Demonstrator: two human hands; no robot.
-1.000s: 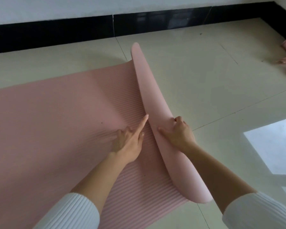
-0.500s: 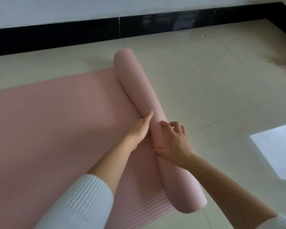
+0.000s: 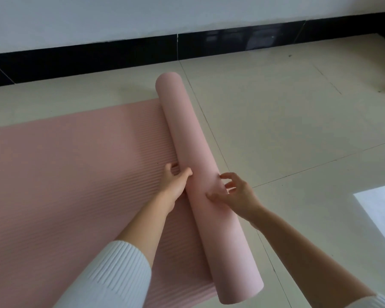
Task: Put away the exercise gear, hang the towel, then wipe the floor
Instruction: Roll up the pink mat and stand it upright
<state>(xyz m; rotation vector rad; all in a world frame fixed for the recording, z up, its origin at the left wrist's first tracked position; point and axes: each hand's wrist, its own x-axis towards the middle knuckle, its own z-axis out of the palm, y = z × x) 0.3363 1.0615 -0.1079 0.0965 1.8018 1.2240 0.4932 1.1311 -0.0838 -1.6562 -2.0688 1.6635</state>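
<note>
One pink mat (image 3: 65,185) lies on the tile floor (image 3: 287,130), its right end rolled up. My left hand (image 3: 175,183) cups the roll's left side, half curled. My right hand (image 3: 238,196), fingers spread loosely, touches the roll's right side.

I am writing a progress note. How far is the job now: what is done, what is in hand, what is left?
Done: only the first turns of the pink mat form a roll on the tiled floor.
In hand: the left hand presses the roll's left side; the right hand touches its right side, fingers spread.
Left: most of the mat lies flat. No towel is in view, and wiping is not started.
</note>
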